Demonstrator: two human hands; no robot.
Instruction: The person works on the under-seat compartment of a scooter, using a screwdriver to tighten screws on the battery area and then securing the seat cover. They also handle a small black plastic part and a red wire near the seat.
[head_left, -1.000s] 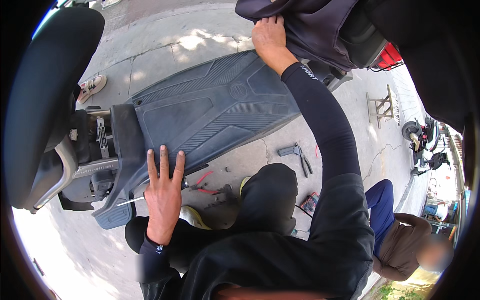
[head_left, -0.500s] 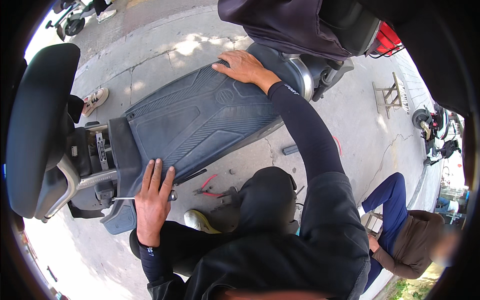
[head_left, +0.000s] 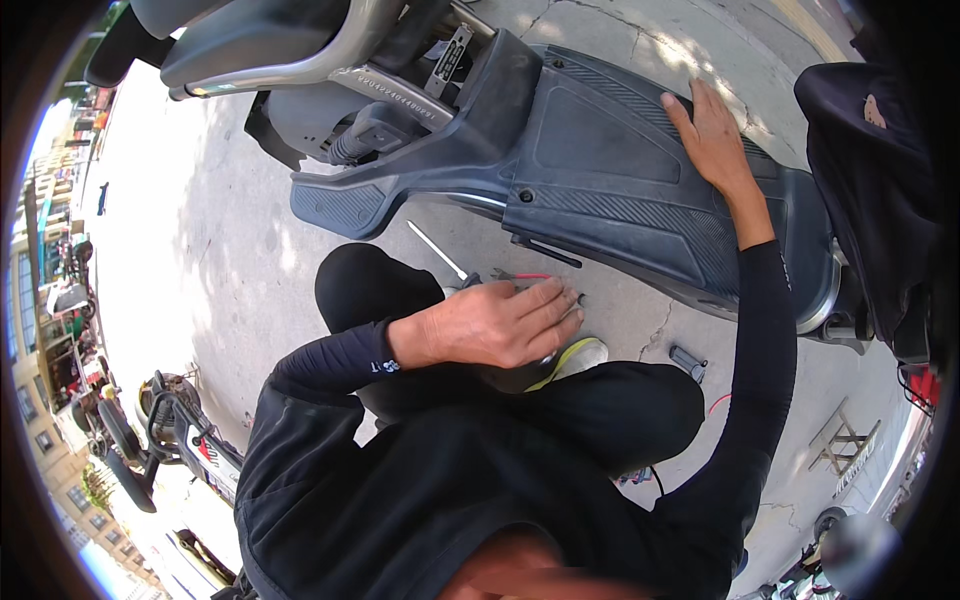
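Since the earlier frames the left hand (head_left: 490, 325) has come off the footboard (head_left: 610, 150) and moved back over the person's lap, while the right hand (head_left: 715, 145) remains on the board; the view has swung too, so the scooter (head_left: 490, 110) now lies across the upper part. Its dark seat (head_left: 260, 50) is at upper left, and the ribbed grey footboard runs from the middle toward the right, where a dark cloth (head_left: 870, 190) hangs beside its end. On the ground at far left stands a motorbike (head_left: 175, 430); at lower right is a small wooden stool (head_left: 845, 435). The right hand lies flat near the board's far edge, thumb spread from the fingers. The left hand's fingers are curled close together around the screwdriver (head_left: 437, 250), its handle mostly hidden beneath them and its pale shaft angled up-left, short of the scooter's side footrest (head_left: 340, 205). Below the hand shows a yellow-and-white shoe (head_left: 582, 358); a grey tool (head_left: 688, 362) lies on the concrete near the knee.
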